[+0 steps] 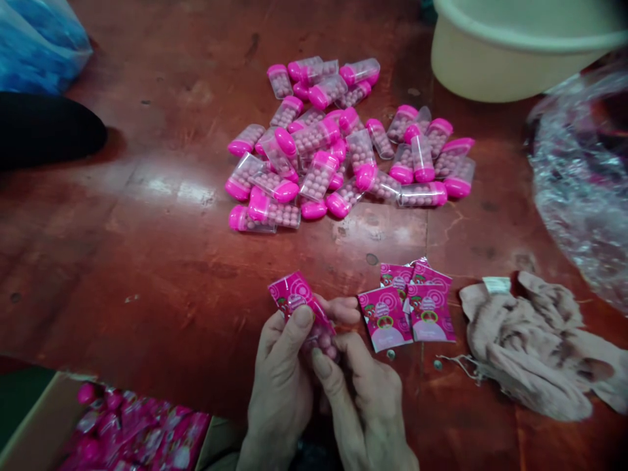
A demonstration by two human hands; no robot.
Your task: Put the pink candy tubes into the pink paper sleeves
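Observation:
Near the table's front edge, my left hand point(280, 376) is closed on a pink printed sleeve point(293, 291), its thumb pressed on the front. Pale pink candy balls in a small clear candy container point(326, 341) show at the sleeve's lower end. My right hand point(369, 386) grips that end between thumb and fingers. Whether the container's cap is inside the sleeve is hidden. Several flat pink sleeves point(384, 318) lie overlapping just right of my hands. Beyond them is a loose pile of clear candy containers point(318, 178) with bright pink caps.
A crumpled beige cloth point(524, 353) lies at right, with clear plastic film point(579, 183) behind it. A cream tub point(490, 65) stands at the back right. At lower left is a cardboard box point(42, 418) of pink packs. A blue-filled bag point(39, 49) and a dark rounded object point(49, 129) are at left.

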